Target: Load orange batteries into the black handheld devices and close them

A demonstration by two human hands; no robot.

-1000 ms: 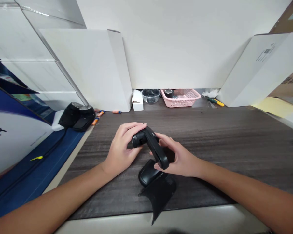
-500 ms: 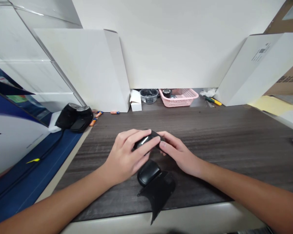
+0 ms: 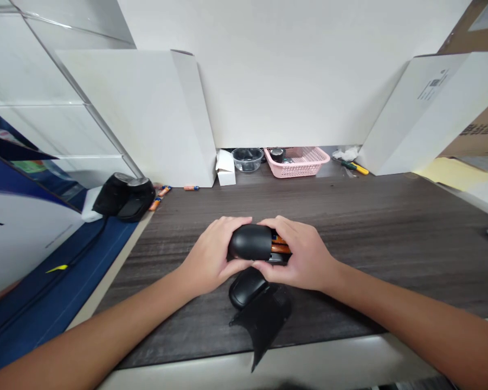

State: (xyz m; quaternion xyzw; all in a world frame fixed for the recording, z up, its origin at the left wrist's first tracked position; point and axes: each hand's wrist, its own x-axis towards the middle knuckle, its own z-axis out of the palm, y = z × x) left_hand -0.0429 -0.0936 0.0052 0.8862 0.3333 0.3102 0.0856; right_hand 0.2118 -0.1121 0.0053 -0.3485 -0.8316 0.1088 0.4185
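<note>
A rounded black device (image 3: 251, 242) is held level between both hands above the dark wood-grain table. My left hand (image 3: 213, 252) wraps round its left end, thumb below and fingers on top. On the other end, my right hand (image 3: 299, 252) grips with fingers above and thumb below. Orange batteries (image 3: 280, 248) show in the device's open right part, partly hidden by my right hand. Just below lie a second black rounded piece (image 3: 248, 288) and a thin curved black cover (image 3: 263, 322), which touch each other.
At the back stand a small white box (image 3: 226, 169), a clear bowl (image 3: 248, 161), a pink basket (image 3: 299, 164) and yellow-handled tools (image 3: 358, 168). Black devices (image 3: 124, 196) and loose batteries (image 3: 160, 196) lie at the left. Tall white panels frame the table (image 3: 370, 216).
The device has been turned so that its smooth shell and the orange batteries now show. Both hands have shifted their grip and wrap round its ends.
</note>
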